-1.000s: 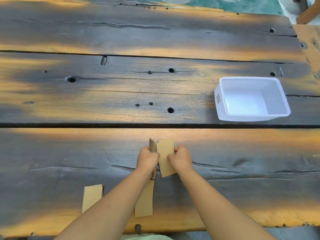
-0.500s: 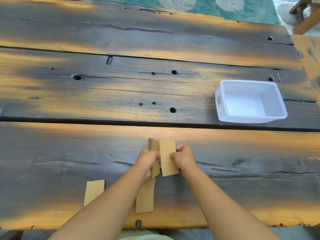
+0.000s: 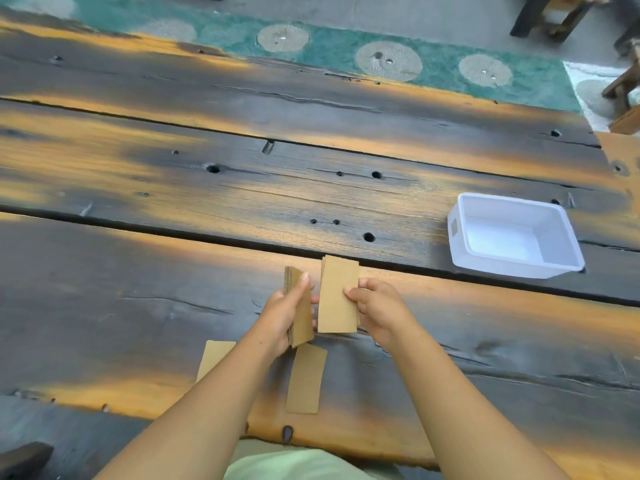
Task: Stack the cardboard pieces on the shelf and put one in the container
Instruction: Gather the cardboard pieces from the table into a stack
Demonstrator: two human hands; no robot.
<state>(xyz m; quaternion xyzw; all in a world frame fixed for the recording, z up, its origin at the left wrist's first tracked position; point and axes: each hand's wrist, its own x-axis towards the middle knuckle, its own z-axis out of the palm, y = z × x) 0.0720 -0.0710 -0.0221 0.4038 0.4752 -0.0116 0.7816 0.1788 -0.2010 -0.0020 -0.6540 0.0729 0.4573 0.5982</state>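
My left hand (image 3: 284, 311) grips a small stack of brown cardboard pieces (image 3: 302, 325) on edge, just above the dark wooden surface (image 3: 138, 289). Right beside it, my right hand (image 3: 375, 306) holds a single cardboard piece (image 3: 336, 296) upright by its right edge, slightly apart from the stack. Two more cardboard pieces lie flat near the front edge: one (image 3: 306, 379) below the stack, another (image 3: 214, 356) partly hidden by my left forearm. An empty white plastic container (image 3: 457, 252) stands to the right, farther back.
The surface is made of wide charred planks with gaps and several holes (image 3: 369, 236). Beyond its far edge lies a green patterned rug (image 3: 346, 50). Wooden furniture legs (image 3: 620, 88) show at the top right.
My right hand has pulled the single piece away from the stack, opening a gap. The view has tilted up, showing the rug beyond the planks.
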